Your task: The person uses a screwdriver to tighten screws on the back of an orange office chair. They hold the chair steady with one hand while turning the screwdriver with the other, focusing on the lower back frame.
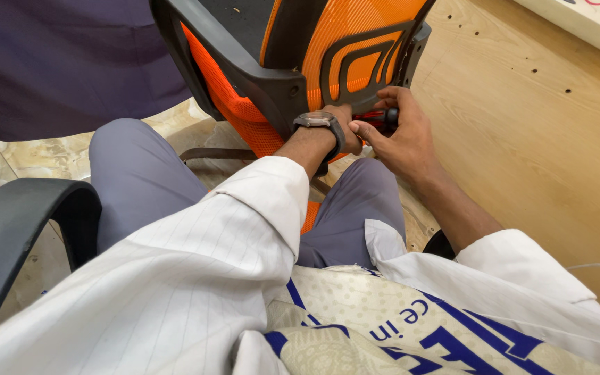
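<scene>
An orange mesh office chair back (345, 42) with a black plastic frame leans over my knees. My left hand (347, 128), with a dark wristwatch (319, 121) on the wrist, reaches under the chair back's lower edge; its fingers are mostly hidden. My right hand (401, 135) is closed around a small tool with a red and black handle (376, 117), pressed against the underside of the frame beside the left hand. Both sleeves are white.
A black curved chair armrest (22, 229) lies at the lower left. A dark purple cloth (64, 62) hangs at the upper left. A light wooden board (536, 125) with small holes fills the right. The floor is beige marble tile (43, 156).
</scene>
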